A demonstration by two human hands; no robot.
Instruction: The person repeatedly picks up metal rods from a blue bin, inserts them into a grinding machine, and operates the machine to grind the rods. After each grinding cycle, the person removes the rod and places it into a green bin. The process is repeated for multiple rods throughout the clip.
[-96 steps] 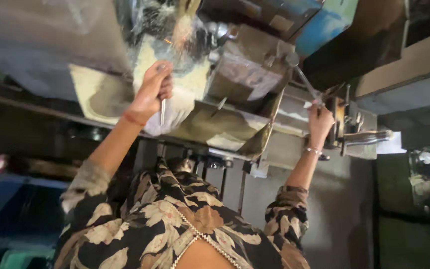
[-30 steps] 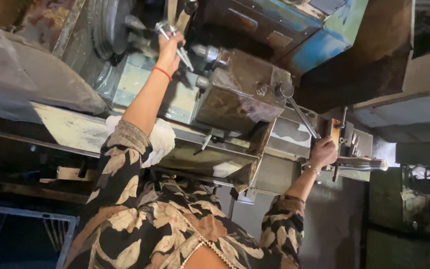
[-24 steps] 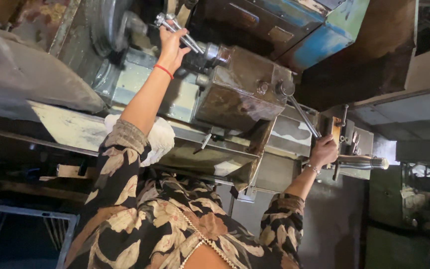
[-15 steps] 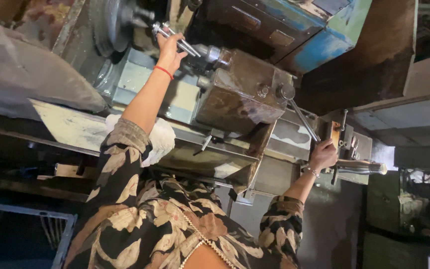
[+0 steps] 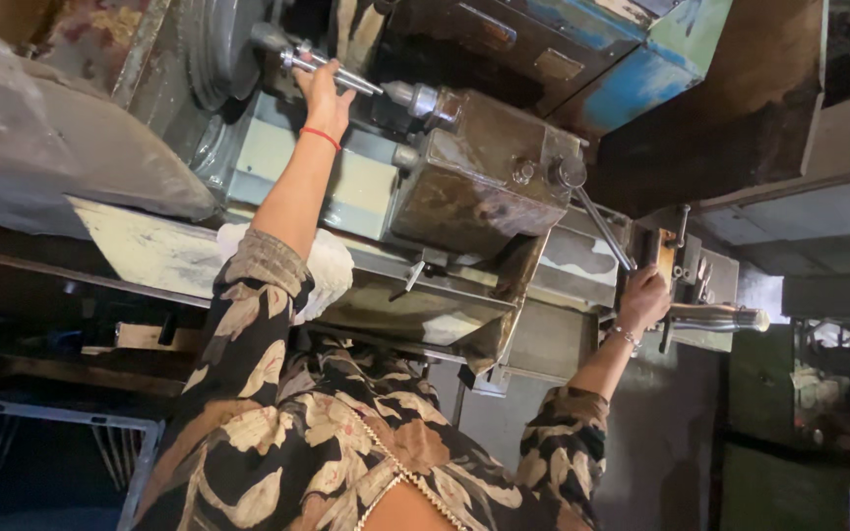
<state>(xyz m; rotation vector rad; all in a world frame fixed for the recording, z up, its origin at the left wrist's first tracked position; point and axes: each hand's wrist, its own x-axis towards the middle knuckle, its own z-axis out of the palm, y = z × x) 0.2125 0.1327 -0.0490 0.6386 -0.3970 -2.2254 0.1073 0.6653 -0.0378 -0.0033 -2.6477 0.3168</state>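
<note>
My left hand [image 5: 323, 90] reaches up to the round grey chuck [image 5: 211, 59] of an old lathe and grips a shiny metal rod-like key [image 5: 333, 71] set against it. A red thread circles that wrist. My right hand [image 5: 644, 297] is closed around a handle on the lathe's right end, just left of a polished steel cylinder [image 5: 718, 318]. A thin lever [image 5: 602, 224] slants down from the rusty brown tool block [image 5: 479, 187] toward that hand. Both sleeves are patterned black and beige.
A white cloth [image 5: 325, 267] lies on the lathe bed under my left forearm. A blue-green machine housing [image 5: 632, 59] sits above the tool block. A grey plastic sheet [image 5: 41, 147] covers something at the left. A metal frame [image 5: 71, 423] stands low left.
My left hand has risen from the white cloth to the chuck and, in the last second, shifted slightly left with the metal key. My right hand stays on its handle.
</note>
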